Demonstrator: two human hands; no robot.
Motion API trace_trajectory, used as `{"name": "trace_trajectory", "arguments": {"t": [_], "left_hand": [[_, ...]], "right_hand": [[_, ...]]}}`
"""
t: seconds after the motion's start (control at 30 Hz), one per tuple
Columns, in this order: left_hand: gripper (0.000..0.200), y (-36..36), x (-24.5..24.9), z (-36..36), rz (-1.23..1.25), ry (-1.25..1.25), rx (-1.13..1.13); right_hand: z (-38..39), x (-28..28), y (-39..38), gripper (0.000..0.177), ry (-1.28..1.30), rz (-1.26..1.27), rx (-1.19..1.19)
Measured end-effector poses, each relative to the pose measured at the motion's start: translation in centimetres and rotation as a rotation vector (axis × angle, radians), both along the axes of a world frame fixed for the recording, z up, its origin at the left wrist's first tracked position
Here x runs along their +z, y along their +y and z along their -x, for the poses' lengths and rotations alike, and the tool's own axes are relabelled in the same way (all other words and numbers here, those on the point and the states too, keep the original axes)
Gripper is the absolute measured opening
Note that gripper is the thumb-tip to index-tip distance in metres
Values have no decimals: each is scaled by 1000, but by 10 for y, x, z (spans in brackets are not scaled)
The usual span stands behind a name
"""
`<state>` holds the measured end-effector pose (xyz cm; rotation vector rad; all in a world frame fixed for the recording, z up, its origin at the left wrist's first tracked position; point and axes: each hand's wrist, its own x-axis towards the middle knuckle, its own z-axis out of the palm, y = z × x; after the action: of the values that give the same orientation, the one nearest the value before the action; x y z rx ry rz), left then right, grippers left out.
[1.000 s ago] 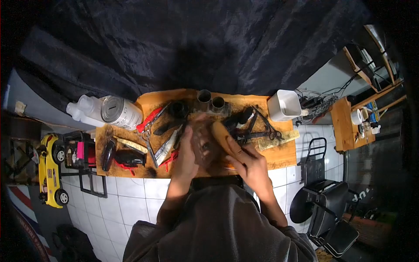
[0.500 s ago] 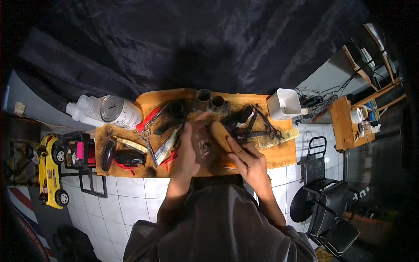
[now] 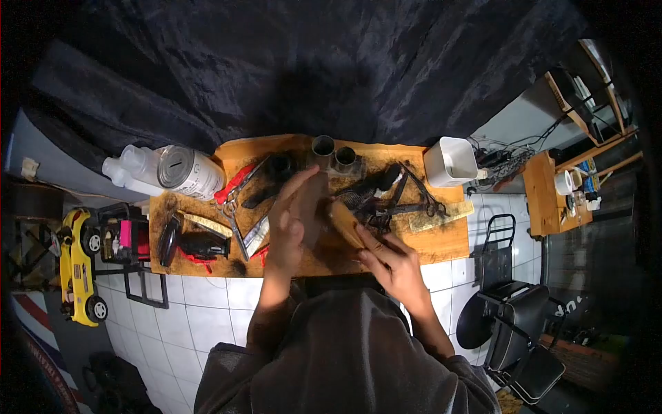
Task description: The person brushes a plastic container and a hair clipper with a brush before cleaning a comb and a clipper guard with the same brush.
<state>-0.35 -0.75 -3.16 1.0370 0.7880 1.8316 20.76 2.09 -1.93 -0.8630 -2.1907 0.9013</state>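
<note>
My right hand (image 3: 394,261) grips a brush with a pale wooden back (image 3: 345,224), tilted with its upper end towards my left palm. The bristle side is dark and blurred. My left hand (image 3: 284,224) is raised over the table, thumb up and fingers stretched out. A blurred grey-brown patch lies between its palm and the brush; I cannot make out what it is. Beyond the brush lie dark scissors (image 3: 431,205) and a black-handled tool (image 3: 389,178). Left of my left hand are red-handled scissors (image 3: 234,207) and black hair clippers (image 3: 203,245).
Hair clippings dust the wooden table (image 3: 441,241). Two metal cups (image 3: 323,148) stand at its back, a white bin (image 3: 449,162) at back right. A large can (image 3: 189,172) stands back left beside plastic bottles. A yellowish comb (image 3: 441,216) lies right. A black chair (image 3: 514,331) stands on the floor.
My left hand has shifted slightly left and up, its fingers stretching further forward. The brush in my right hand has moved a little down and towards me.
</note>
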Motion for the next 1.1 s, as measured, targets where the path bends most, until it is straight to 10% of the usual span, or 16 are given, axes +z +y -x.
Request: {"name": "trace_trajectory", "arguments": {"t": [0.43,0.7,0.87,1.1], "left_hand": [[93,6,4,-2,-54,25,9],[91,3,-2,-1,-31,-123,54],[86,4,-8,-8,-98,45,84],[82,10,-13,-5,-30,-63,276]], "right_hand": [[3,6,4,46,-41,-87,-23],[-9,10,2,35,214,313,137],[3,16,6,39,-139,61,-32],[1,12,-6,34,1,400,218]]}}
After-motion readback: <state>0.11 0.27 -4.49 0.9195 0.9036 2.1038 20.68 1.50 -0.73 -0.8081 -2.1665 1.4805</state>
